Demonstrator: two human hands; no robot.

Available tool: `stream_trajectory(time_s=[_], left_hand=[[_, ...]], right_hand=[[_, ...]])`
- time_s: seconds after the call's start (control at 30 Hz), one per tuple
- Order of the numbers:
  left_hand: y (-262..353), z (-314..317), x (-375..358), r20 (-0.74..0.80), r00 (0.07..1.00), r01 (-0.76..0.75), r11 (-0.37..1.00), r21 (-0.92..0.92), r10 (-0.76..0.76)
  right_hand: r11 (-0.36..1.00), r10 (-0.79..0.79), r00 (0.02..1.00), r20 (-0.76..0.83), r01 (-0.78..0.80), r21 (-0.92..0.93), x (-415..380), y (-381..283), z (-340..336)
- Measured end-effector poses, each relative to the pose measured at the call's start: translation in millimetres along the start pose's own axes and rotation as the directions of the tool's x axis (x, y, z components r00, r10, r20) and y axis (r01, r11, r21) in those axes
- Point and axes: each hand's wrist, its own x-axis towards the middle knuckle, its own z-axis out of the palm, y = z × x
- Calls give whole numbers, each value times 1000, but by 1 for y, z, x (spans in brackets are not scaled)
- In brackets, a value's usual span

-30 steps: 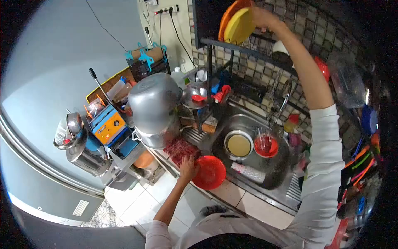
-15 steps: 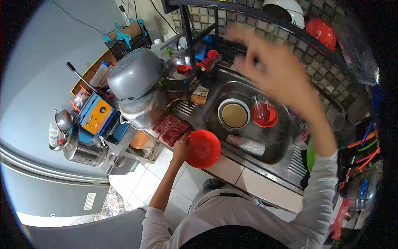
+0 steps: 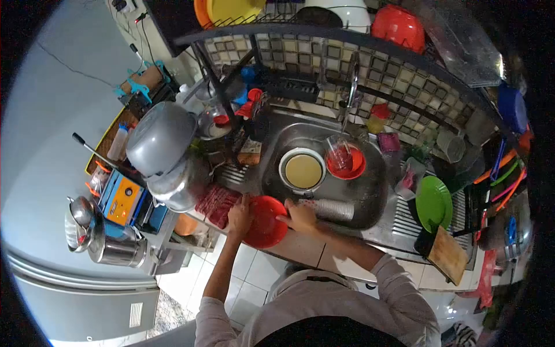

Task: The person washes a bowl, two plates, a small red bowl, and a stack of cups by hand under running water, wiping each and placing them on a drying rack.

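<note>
A red plastic bowl (image 3: 266, 224) rests at the front edge of the counter, tipped slightly toward me. My left hand (image 3: 240, 216) grips its left rim, fingers wrapped over the edge. On the opposite rim, my right hand (image 3: 302, 219) closes with its thumb toward the inside. Beside my left hand lies a dark red woven cloth (image 3: 215, 203). The steel sink (image 3: 370, 202) is just beyond, holding a white-rimmed bowl (image 3: 303, 172) with a tan inside, a smaller red bowl (image 3: 356, 165) with a clear glass (image 3: 340, 155) in it, and a stack of plastic cups (image 3: 335, 210).
A faucet (image 3: 354, 81) stands behind the sink. Large metal pots (image 3: 162, 139) are stacked at the left, near a blue and orange machine (image 3: 122, 199). A green plate (image 3: 433, 203) and a wooden board (image 3: 447, 254) stand at the right. A dark rack (image 3: 289, 33) spans overhead.
My right hand has come down from above the sink to the red bowl's right rim. My left hand stays on the bowl. The view has shifted, bringing the faucet and green plate into sight.
</note>
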Motion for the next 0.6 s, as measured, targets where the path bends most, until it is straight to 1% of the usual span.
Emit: stream_trajectory(time_s=[0.03,0.07,0.1,0.17,0.2,0.23,0.3,0.33,0.4,0.43,0.47,0.5,0.57,0.6], left_hand=[[1,-2,0,-6,1000,-12,1000,1,12],[0,-6,0,32,999,22,1000,-21,-22],[-1,-8,0,70,996,59,997,-44,-56],[-11,-1,0,78,995,68,995,-75,-62],[-16,3,-1,95,993,84,991,-104,-74],[-17,2,-3,90,993,80,992,-102,-71],[-17,0,-5,-65,997,-43,973,-227,29],[-12,-7,-3,-69,997,-50,973,-226,36],[-2,-21,0,81,979,195,973,-120,-186],[1,-21,6,77,981,187,975,-119,-179],[4,-20,12,-118,991,45,980,-196,-69],[8,-20,19,-316,948,-108,964,-243,27],[36,-21,37,-353,935,-112,952,-286,4],[48,-12,51,-359,933,-189,879,-437,22]], right_hand=[[997,48,999,2,-48,60,1,-5,-8],[988,93,996,7,-93,119,2,-7,-13],[989,93,996,-3,-92,116,3,-6,-11],[999,32,997,-69,-32,-5,7,-8,-13],[999,45,999,-7,-45,23,7,-10,-19],[999,44,999,-13,-43,22,9,-10,-25],[988,48,999,14,-49,148,11,-9,-32],[988,49,999,7,-49,147,12,-8,-36],[941,-15,996,-85,43,335,14,-4,-44],[942,-13,996,-93,43,333,18,6,-39],[904,37,980,-195,50,424,25,19,-33],[859,94,953,-289,69,508,29,34,-28],[842,263,955,-138,-158,515,36,60,-58],[877,243,926,-291,-81,474,43,88,-51]])
